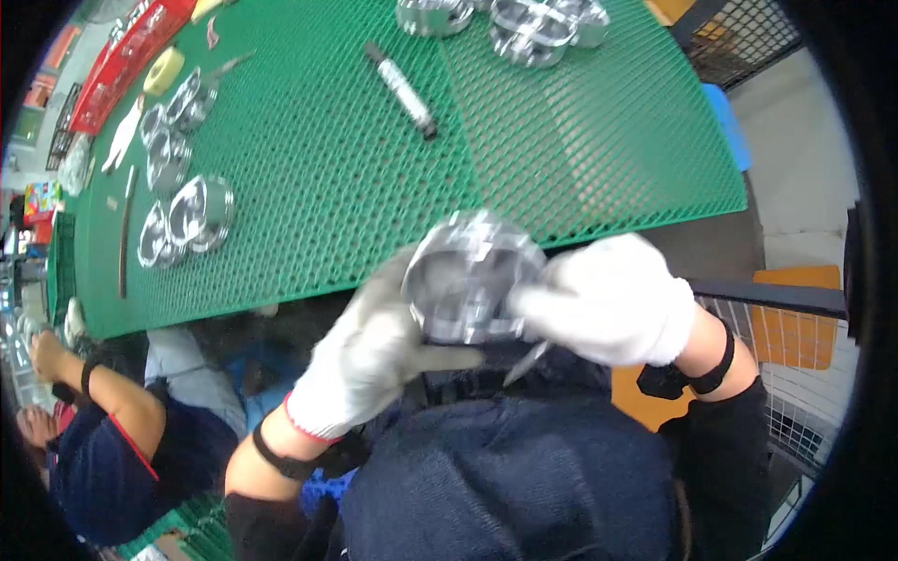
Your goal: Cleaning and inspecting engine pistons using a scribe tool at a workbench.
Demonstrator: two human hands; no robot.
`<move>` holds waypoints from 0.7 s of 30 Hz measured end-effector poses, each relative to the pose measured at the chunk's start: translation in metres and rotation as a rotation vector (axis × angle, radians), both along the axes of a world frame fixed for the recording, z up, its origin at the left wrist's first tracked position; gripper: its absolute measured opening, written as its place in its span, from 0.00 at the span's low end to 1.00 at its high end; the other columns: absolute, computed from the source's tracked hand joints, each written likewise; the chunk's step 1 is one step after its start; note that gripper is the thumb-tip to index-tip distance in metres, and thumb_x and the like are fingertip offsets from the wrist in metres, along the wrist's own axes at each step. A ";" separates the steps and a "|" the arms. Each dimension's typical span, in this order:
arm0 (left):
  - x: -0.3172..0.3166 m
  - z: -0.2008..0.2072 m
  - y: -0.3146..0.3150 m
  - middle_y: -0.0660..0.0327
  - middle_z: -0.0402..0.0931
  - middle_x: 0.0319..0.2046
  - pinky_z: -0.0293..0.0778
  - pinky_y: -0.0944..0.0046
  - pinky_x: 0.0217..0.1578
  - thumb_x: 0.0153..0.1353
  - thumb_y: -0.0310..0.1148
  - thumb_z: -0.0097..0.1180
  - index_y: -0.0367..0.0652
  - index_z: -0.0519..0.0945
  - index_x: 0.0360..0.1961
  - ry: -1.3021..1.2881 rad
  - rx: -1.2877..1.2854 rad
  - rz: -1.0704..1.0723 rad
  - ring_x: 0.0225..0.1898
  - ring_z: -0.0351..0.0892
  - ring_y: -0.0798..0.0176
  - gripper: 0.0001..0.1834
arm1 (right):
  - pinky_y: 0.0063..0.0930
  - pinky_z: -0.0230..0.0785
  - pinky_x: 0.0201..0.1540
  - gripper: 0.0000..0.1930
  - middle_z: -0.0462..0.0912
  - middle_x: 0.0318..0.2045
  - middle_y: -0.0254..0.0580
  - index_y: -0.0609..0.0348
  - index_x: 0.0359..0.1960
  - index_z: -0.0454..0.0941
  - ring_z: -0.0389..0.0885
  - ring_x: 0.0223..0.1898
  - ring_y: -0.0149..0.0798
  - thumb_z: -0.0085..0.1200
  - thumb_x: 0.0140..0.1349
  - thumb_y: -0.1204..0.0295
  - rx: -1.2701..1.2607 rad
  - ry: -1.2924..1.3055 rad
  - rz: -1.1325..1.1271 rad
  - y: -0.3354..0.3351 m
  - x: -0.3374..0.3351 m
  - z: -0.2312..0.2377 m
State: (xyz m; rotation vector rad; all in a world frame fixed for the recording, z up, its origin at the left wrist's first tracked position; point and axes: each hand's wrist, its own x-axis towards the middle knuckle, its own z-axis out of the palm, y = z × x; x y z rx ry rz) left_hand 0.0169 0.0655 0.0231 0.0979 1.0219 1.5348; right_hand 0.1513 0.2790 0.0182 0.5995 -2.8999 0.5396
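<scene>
At near centre, the left hand [369, 351] clamps a silver part [468, 280]; the right hand [608, 299], closed on a pointed tool [527, 363], could scratch it by slipping.

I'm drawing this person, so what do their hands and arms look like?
The left hand and right hand wear white gloves; the left cuff has a red edge. Each arm has a black band and, higher up, a black sleeve.

A workshop: metal parts [472, 280], green-matted bench [309, 178].
</scene>
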 end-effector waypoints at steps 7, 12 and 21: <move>0.007 -0.025 -0.054 0.49 0.79 0.44 0.77 0.57 0.47 0.49 0.21 0.53 0.30 0.69 0.53 0.979 -0.157 -0.530 0.45 0.82 0.52 0.26 | 0.33 0.71 0.24 0.18 0.77 0.25 0.38 0.49 0.41 0.79 0.80 0.22 0.41 0.66 0.47 0.62 -0.129 -0.166 -0.014 0.005 0.003 0.003; 0.009 -0.013 -0.041 0.45 0.79 0.39 0.77 0.57 0.43 0.47 0.22 0.57 0.33 0.71 0.51 1.089 -0.096 -0.640 0.41 0.82 0.43 0.25 | 0.36 0.64 0.19 0.12 0.69 0.15 0.35 0.52 0.20 0.75 0.75 0.16 0.42 0.64 0.49 0.62 -0.204 -0.201 0.190 -0.008 -0.021 -0.009; 0.008 -0.015 -0.044 0.46 0.80 0.39 0.79 0.55 0.39 0.45 0.22 0.58 0.34 0.72 0.49 1.170 -0.135 -0.754 0.39 0.83 0.43 0.26 | 0.35 0.72 0.21 0.18 0.74 0.15 0.37 0.54 0.18 0.74 0.79 0.18 0.42 0.56 0.57 0.55 -0.066 -0.353 0.240 -0.018 -0.016 -0.004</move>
